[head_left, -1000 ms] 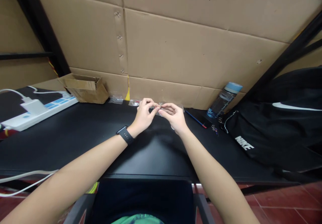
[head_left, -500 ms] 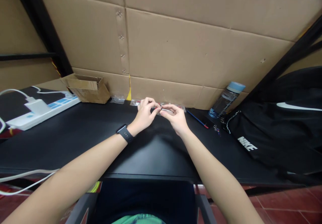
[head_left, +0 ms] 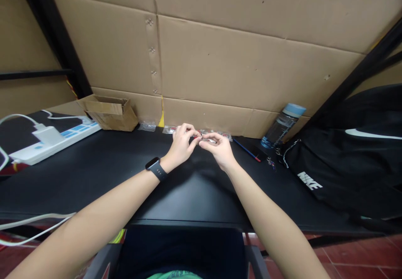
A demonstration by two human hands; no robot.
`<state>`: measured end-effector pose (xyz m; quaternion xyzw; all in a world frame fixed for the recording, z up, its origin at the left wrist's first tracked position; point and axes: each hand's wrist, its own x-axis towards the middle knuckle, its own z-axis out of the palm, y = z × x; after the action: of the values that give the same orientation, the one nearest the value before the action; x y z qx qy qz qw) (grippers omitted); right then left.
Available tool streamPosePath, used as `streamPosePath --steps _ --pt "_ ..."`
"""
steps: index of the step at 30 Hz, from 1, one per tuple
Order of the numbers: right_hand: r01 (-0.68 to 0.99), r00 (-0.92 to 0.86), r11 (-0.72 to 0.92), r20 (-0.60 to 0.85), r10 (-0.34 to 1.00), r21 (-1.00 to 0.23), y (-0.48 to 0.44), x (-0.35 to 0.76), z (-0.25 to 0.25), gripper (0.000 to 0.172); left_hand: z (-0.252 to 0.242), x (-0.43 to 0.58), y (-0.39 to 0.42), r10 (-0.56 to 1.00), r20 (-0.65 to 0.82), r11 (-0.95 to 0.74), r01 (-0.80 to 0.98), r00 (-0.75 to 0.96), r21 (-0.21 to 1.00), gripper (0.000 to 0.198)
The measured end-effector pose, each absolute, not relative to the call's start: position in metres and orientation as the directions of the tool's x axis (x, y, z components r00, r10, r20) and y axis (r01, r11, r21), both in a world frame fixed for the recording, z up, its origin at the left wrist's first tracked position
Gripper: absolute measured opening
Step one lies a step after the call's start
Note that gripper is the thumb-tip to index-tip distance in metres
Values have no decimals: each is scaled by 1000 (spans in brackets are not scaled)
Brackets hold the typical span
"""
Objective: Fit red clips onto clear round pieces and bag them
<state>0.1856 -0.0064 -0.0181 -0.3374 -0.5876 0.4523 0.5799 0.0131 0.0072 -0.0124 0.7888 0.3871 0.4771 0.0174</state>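
Over the far middle of the black table, my left hand point(head_left: 183, 144) and my right hand point(head_left: 220, 148) meet at their fingertips. Both are closed in a pinch on something very small and dark, with a touch of red, too small to name. My left wrist wears a black watch point(head_left: 156, 168). Small clear plastic packets point(head_left: 169, 130) with reddish contents lie just behind the fingers, along the cardboard wall, partly covered by my hands.
To the left stand an open cardboard box point(head_left: 121, 118) and a white power strip point(head_left: 47, 147) with cables. On the right are a blue-red pencil-like stick point(head_left: 246, 149), a small keyring-like item point(head_left: 270, 163), a water bottle point(head_left: 282, 126) and a black bag point(head_left: 342, 166). Cardboard point(head_left: 220, 61) walls the back.
My fingertips have shifted slightly around the small item, and the right fingers are pinched closer together. The whole view has tilted a little upward.
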Motion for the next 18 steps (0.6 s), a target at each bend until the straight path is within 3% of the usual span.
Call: streamPosePath --steps 9,18 --pt "-123 -107 302 315 943 -945 -4 186 -17 33 -4 6 11 595 754 -742 551 279 381 15" --pt "100 -90 480 473 877 -871 -2 192 -15 23 -8 5 14 563 759 -776 526 327 349 12"
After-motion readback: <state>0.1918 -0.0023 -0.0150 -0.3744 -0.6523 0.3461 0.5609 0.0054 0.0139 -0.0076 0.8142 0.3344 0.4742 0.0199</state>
